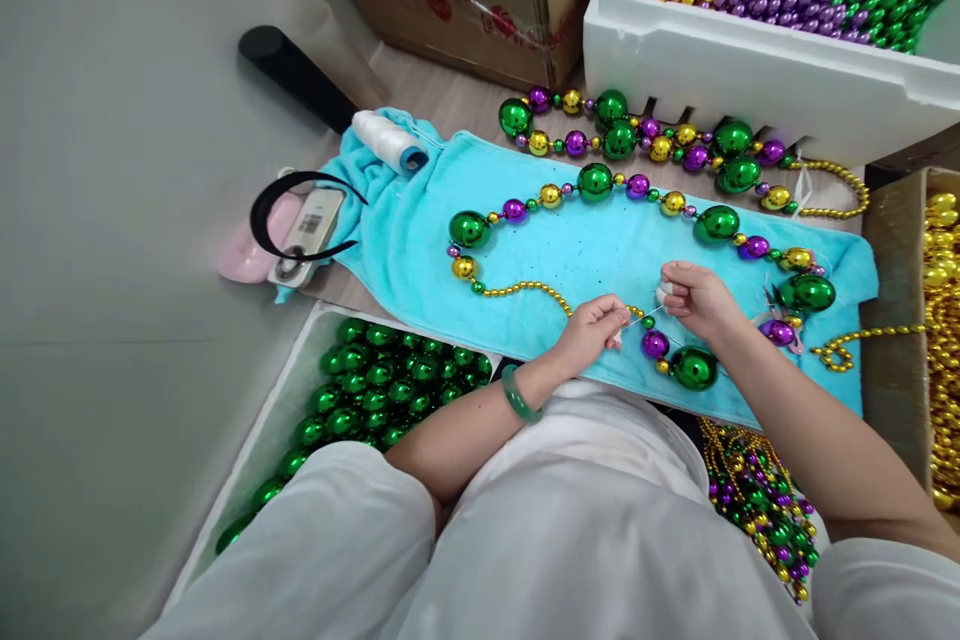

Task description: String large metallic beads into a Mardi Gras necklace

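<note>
A bead necklace [596, 183] of large green and smaller purple and gold balls lies in a loop on a turquoise towel [525, 250]. At its near side, my left hand [598, 327] pinches a thin white thread beside the small gold beads. My right hand [694, 298] is closed on the same thread, a little to the right and higher. The thread [645, 317] runs taut between them. Just below my hands sit a purple ball [655, 344] and a big green ball [694, 368]. A pink-handled tool [793, 330], partly hidden, rests by the right forearm.
Another necklace [619, 140] lies beyond the towel, before a white foam box [750, 50] of beads. A thread spool [388, 142], a black headband [262, 210] and a phone-like white object [306, 235] are at left. Green balls [375, 380] fill a near-left box; gold beads [943, 320] fill a carton at right.
</note>
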`<action>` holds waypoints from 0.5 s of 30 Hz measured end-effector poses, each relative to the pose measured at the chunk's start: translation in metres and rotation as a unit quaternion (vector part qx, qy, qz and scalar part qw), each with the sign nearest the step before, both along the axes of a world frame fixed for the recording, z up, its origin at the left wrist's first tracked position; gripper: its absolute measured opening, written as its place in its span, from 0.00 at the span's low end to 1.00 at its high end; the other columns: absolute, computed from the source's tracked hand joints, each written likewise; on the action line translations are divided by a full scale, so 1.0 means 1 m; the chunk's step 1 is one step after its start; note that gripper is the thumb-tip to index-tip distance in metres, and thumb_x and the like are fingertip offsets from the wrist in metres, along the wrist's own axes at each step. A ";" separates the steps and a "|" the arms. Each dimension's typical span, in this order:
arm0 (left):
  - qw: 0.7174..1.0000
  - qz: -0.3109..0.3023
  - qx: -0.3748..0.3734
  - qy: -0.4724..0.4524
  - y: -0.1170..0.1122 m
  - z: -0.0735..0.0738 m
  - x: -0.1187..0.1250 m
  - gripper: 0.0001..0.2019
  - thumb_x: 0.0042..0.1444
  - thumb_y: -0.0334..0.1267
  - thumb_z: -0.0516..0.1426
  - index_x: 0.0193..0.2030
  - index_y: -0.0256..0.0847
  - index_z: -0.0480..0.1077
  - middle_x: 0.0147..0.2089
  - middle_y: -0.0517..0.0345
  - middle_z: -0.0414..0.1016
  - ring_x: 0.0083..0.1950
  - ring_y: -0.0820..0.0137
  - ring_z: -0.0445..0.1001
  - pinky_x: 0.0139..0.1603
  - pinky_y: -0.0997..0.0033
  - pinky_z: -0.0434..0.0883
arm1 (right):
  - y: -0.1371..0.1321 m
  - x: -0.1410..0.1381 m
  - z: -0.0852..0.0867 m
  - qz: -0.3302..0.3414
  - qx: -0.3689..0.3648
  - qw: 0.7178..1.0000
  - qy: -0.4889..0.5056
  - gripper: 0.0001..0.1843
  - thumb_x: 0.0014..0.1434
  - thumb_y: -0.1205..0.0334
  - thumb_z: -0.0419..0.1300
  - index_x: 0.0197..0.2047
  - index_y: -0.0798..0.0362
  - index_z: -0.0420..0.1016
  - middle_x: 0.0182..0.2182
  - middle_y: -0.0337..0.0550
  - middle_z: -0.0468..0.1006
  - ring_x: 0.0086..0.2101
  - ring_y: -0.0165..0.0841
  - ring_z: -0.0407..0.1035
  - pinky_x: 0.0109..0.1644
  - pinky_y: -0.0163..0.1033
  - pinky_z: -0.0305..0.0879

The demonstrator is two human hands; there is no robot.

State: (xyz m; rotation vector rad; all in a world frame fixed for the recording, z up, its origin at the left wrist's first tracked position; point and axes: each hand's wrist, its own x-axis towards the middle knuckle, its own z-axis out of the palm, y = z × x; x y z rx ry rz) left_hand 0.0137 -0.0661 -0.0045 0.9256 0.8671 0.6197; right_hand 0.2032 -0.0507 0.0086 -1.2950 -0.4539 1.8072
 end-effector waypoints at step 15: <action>0.990 0.094 -0.105 0.000 -0.029 0.000 0.007 0.11 0.52 0.40 0.59 0.26 0.38 0.64 0.19 0.68 0.59 0.18 0.81 0.56 0.24 0.78 0.63 | 0.020 0.004 0.002 0.016 -0.019 0.996 -0.089 0.21 0.40 0.63 0.68 0.23 0.51 0.56 0.14 0.25 0.49 0.13 0.19 0.44 0.14 0.27 0.35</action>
